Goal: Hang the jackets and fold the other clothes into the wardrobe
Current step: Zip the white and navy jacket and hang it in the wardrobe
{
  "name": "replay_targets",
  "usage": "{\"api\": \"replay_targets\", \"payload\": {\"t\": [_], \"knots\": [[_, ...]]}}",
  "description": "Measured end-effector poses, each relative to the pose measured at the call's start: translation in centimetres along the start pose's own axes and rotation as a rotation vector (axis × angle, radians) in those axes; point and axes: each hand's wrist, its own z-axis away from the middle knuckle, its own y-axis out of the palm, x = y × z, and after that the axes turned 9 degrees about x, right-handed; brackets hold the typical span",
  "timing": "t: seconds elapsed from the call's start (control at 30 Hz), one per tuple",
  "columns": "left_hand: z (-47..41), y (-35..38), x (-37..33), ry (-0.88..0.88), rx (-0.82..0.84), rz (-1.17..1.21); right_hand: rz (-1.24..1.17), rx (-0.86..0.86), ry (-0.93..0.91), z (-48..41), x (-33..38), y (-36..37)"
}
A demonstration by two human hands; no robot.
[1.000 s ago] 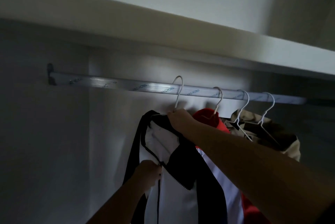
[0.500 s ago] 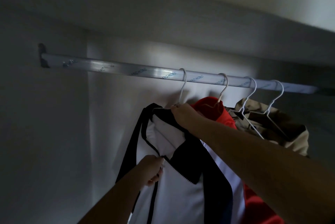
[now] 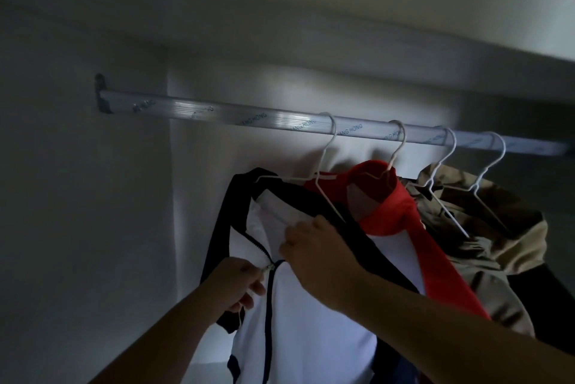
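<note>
Head camera looks up into a dim wardrobe, where a white zip-front jacket with black trim [image 3: 311, 327] hangs on a thin white wire hanger [image 3: 325, 162]. The hanger's hook sits over a pale metal clothes rail with printed lettering [image 3: 217, 112].

The left hand [image 3: 236, 285] is below the collar, with thumb and fingertips pinched together on the small metal zipper pull [image 3: 269, 268]. The pull is at the top of the closed part of the black zipper. Above it the two collar halves lie apart, showing white lining.

The right hand [image 3: 311, 246] reaches in from the lower right. Its fingers are curled onto the white fabric of the jacket's front, just above and beside the zipper pull, and they grip that edge. The two hands are close together, almost touching at the zipper.

Just right of the white jacket, and partly overlapping it, a bright red garment [image 3: 389, 212] hangs on a second white wire hanger [image 3: 398, 147]. Further right, two more white wire hangers [image 3: 451, 165] hook over the same rail. A khaki jacket [image 3: 497, 246] is bunched beneath them; which of the two carries it cannot be told. Dark fabric [image 3: 538, 299] shows below the khaki at the right edge.

The rail ends at a dark bracket [image 3: 101, 94] fixed to the wardrobe's left side wall [image 3: 62, 197]. A pale shelf board [image 3: 404, 19] runs across above the rail, and the left stretch of the rail carries no hangers.
</note>
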Motion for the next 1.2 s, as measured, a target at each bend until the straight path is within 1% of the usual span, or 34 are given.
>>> {"api": "replay_targets", "payload": {"t": [0.03, 0.07, 0.17, 0.2, 0.37, 0.43, 0.47, 0.57, 0.6, 0.7, 0.77, 0.9, 0.97, 1.03, 1.13, 1.2], "knots": [[0.2, -0.2, 0.0, -0.011, 0.007, -0.001, -0.017, 0.046, -0.04, -0.8, 0.4, 1.1], [0.4, -0.4, 0.1, -0.019, 0.011, 0.004, -0.049, 0.048, -0.064, -1.5, 0.5, 2.0], [0.4, -0.9, 0.3, -0.038, 0.01, 0.049, -0.264, 0.093, -0.103, -2.9, 0.7, 3.9], [0.3, -1.1, 0.4, -0.049, 0.015, 0.06, -0.299, 0.112, -0.109, -3.3, 0.9, 4.4], [0.0, -1.3, 0.3, -0.109, 0.033, 0.059, -0.289, 0.091, -0.079, -4.1, 1.6, 5.5], [-0.2, -1.4, 0.9, -0.117, 0.02, 0.051, -0.354, 0.064, -0.06, -4.2, 1.4, 5.5], [-0.3, -1.3, 1.6, -0.073, 0.009, -0.003, -0.395, 0.05, -0.051, -4.1, 1.3, 5.6], [-0.6, 0.0, 4.3, 0.21, -0.066, -0.412, -0.442, 0.041, -0.043, -3.6, 1.1, 5.4], [-0.7, 0.8, 4.9, 0.275, -0.114, -0.534, -0.438, 0.045, -0.04, -3.5, 1.0, 5.3], [-1.6, 3.0, 5.0, 0.398, -0.328, -0.748, -0.424, 0.06, -0.021, -3.1, 0.9, 4.9], [-2.1, 3.7, 4.4, 0.438, -0.417, -0.849, -0.44, 0.042, 0.017, -2.7, 1.0, 4.7], [-2.1, 3.9, 4.9, 0.423, -0.382, -0.853, -0.503, -0.086, 0.131, -2.1, 0.4, 3.3], [-1.8, 3.9, 5.4, 0.4, -0.363, -0.841, -0.479, -0.157, 0.162, -2.1, -0.4, 2.1], [-1.6, 4.1, 5.3, 0.415, -0.366, -0.823, -0.451, -0.182, 0.176, -1.7, -0.9, 1.2], [-1.3, 4.7, 5.1, 0.452, -0.363, -0.788, -0.443, -0.177, 0.212, -1.4, -0.9, 0.2], [-0.9, 5.0, 5.6, 0.422, -0.355, -0.8, -0.425, -0.204, 0.281, -2.0, -1.7, -0.9]]}}
